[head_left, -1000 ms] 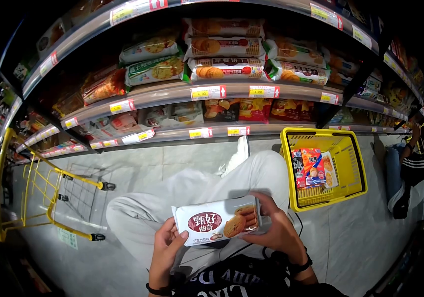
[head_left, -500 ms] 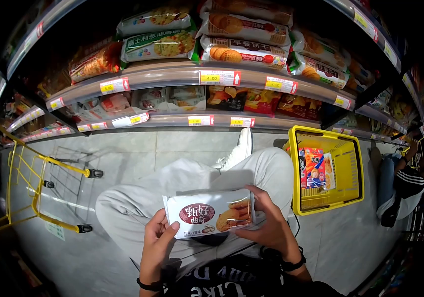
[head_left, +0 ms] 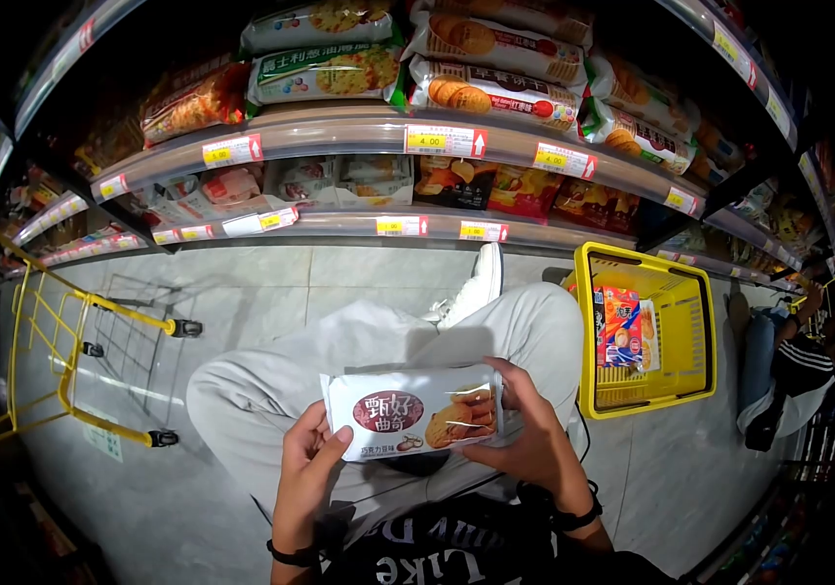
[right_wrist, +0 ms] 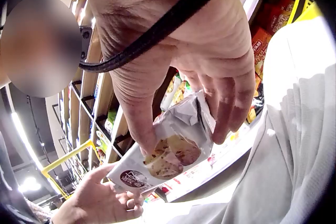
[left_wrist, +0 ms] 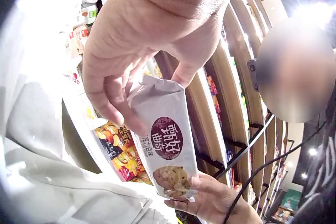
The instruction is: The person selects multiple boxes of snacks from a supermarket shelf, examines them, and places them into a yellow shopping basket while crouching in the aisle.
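Observation:
A white packet of cookies (head_left: pixel 412 414), printed with a dark red oval and pictured cookies, is held level above the person's crossed legs. At its left end the left hand (head_left: pixel 310 468) pinches it, thumb on the printed front. The right hand (head_left: pixel 534 434) grips the other end, its thumb along the lower corner and fingers over the top edge. In the left wrist view the packet (left_wrist: pixel 167 140) spans between both hands, its crimped end by the left fingers. From the right wrist, the right thumb presses on the packet's (right_wrist: pixel 176 153) front, with fingers behind.
A yellow shopping basket (head_left: pixel 695 327) with several snack packs (head_left: pixel 624 327) stands right of the knee. To the left is a yellow cart frame (head_left: pixel 66 341) on casters. Shelves (head_left: pixel 339 129) of packaged biscuits run across the front. Another person (head_left: pixel 793 361) is at the far right.
The head view has shifted, bringing the shelves closer and tilting them. Both hands keep hold of the cookie packet, which now appears slightly higher and further left in the view.

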`<state>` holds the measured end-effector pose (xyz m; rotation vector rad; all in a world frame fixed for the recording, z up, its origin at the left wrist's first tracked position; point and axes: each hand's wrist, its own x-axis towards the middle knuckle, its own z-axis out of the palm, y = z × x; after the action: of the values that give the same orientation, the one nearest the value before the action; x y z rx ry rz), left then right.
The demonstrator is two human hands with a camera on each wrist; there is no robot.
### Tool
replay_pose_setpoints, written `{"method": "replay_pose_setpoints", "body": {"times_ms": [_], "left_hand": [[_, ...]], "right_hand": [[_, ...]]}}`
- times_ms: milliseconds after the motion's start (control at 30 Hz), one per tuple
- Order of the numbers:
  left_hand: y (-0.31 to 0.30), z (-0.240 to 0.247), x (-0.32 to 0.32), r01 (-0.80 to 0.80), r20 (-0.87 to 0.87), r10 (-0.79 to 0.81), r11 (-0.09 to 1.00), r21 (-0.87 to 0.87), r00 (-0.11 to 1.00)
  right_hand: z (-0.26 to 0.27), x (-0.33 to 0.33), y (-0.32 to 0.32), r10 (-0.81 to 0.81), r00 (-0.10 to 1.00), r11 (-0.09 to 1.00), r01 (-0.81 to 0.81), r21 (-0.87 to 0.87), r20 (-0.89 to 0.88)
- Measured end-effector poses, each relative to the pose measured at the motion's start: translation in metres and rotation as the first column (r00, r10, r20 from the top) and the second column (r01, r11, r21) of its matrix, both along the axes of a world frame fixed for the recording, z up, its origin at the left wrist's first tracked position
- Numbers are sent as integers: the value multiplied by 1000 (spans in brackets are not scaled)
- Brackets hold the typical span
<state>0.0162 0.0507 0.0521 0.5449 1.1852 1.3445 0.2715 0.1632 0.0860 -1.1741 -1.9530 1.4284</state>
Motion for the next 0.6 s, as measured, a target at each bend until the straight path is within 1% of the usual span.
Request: {"method": "replay_pose_setpoints", "body": {"times_ms": [100,467,600], "left_hand": [[0,-2,0,2,-6,-2,1000,-5,1000],[1,-6,0,11,-13,-12,1000,-25,1000],[1,-5,0,8,-14,-9,1000,-30,1000]], "right_hand": [[-2,1,0,4,1000,1000,-4,-20,-5],[-8,2,0,7,1000,1000,-7,27,-5],[-9,2,0,8,1000,1000,-8,16,-22]]}}
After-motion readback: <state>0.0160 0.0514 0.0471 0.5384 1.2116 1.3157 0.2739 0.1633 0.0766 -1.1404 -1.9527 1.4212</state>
